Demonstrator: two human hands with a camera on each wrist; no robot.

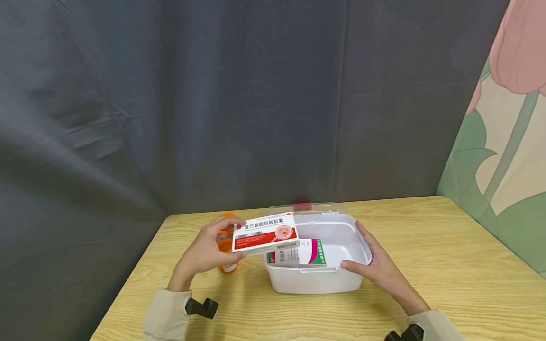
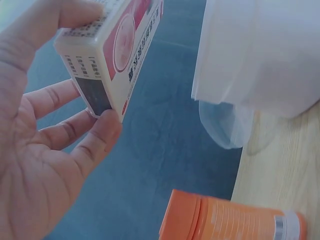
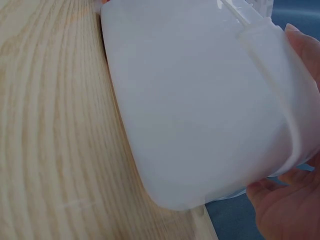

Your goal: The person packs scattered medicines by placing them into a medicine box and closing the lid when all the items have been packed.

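In the head view my left hand pinches a red and white medicine box by its left end, thumb below and fingers above. It is tilted in the air over the left rim of a white plastic storage box. Inside lies a green, white and magenta medicine box. My right hand grips the right end of the storage box, thumb at the front rim. In the right wrist view the fingers touch its wall. The left wrist view shows the lettered end of the held medicine box.
Orange bottles stand on the wooden table, left of the storage box and partly behind my left hand. A clear lid with a red latch hangs open at the back. A dark curtain rises behind the table.
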